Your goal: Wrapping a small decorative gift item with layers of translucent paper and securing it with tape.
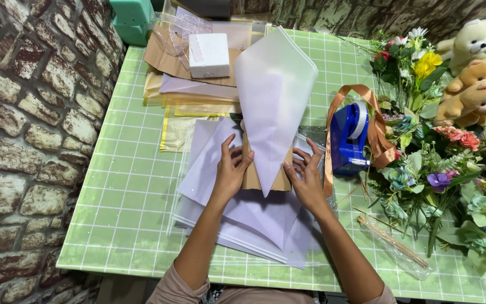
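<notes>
Both hands pinching the waist of a paper-wrapped bouquet cone, centre of the green grid table [125,186].

Frosted white wrapping sheet [274,95] folded into a cone over a brown kraft base [251,177]; sits on a stack of pale lilac sheets [254,225]; likely very light, springy, slick, easily creased; best gripped at the narrow waist where the folds overlap, not at the flared top; left hand [230,171] half open, fingers curled on the kraft edge; right hand [306,177] half open, fingertips pressed to the other side. White foam block [209,54] on brown and cream paper at the far edge; green floral foam bricks [131,19] at far left corner; blue tape dispenser [349,138] with a copper ribbon [375,132] looped round it just right of the cone; artificial flowers [440,169] and plush bears [476,84] further right; no labels legible.
</notes>
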